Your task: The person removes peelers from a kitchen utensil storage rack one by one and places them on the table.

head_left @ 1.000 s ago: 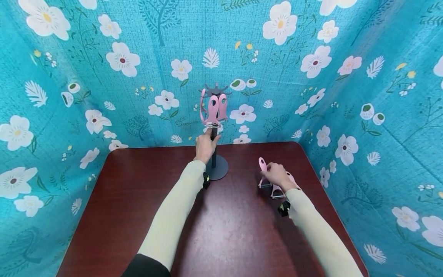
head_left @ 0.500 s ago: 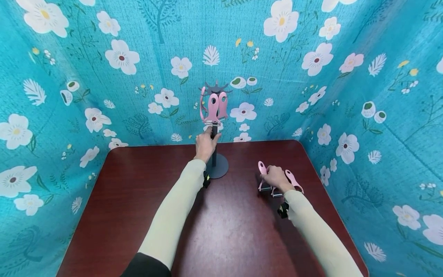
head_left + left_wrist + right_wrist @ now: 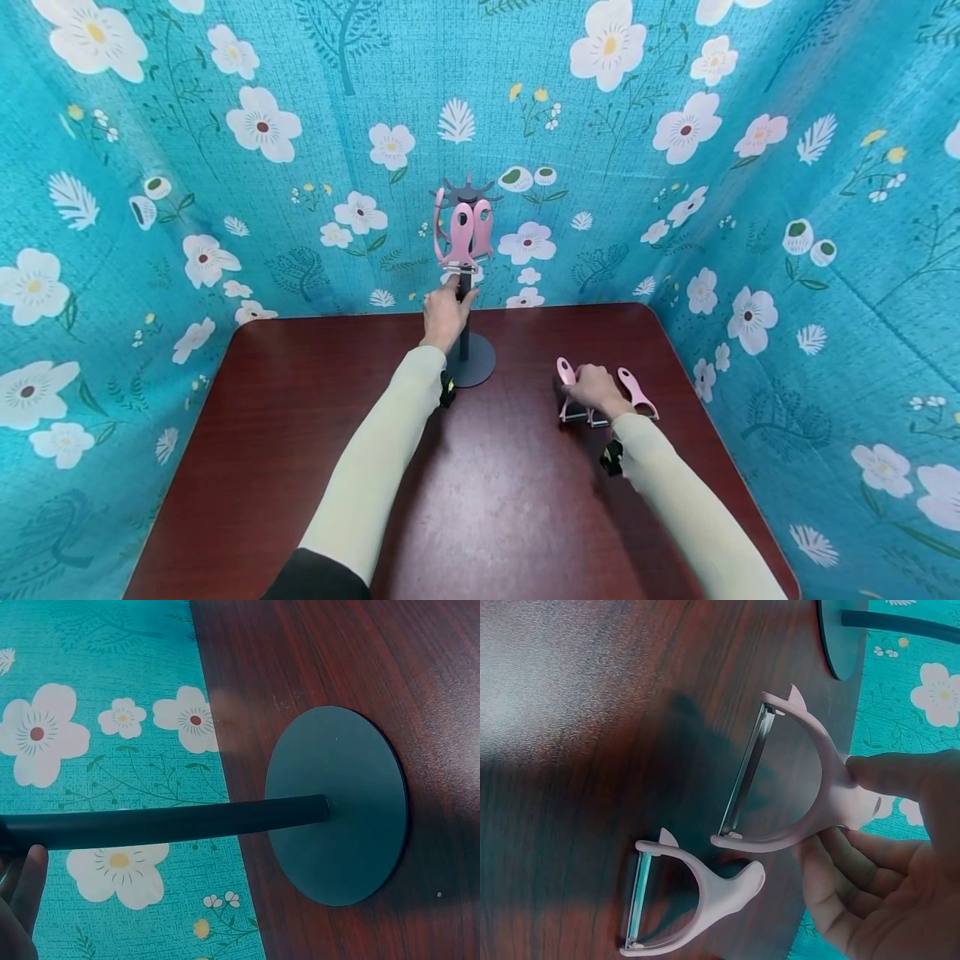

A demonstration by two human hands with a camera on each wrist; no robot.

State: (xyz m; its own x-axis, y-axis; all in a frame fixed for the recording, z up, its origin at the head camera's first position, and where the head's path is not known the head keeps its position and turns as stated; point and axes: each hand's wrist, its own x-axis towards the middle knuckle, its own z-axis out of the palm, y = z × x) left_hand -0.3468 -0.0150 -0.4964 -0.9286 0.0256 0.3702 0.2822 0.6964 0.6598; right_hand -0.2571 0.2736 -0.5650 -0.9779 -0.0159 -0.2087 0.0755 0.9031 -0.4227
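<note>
A dark grey rack [image 3: 466, 195] with several hooks tops a tall stand, and pink Y-shaped peelers [image 3: 462, 233] hang from it. My left hand [image 3: 445, 315] grips the stand's pole [image 3: 165, 826] just below them; only its fingertips show in the left wrist view. On the right, my right hand [image 3: 597, 389] pinches a pink peeler [image 3: 840, 795] by the handle near its head, the metal blade pointing towards me. Another peeler [image 3: 712, 896] lies on the table beside it, partly hidden under the hand in the head view. A further peeler [image 3: 636, 390] rests to the hand's right.
The stand's round base [image 3: 337, 806] sits near the back edge of the dark red wooden table [image 3: 300, 467]. A blue flowered cloth [image 3: 337, 108] hangs behind and along the sides.
My right hand has drawn slightly towards me and down with the peeler, uncovering the peeler on its right. The left hand keeps its grip on the pole.
</note>
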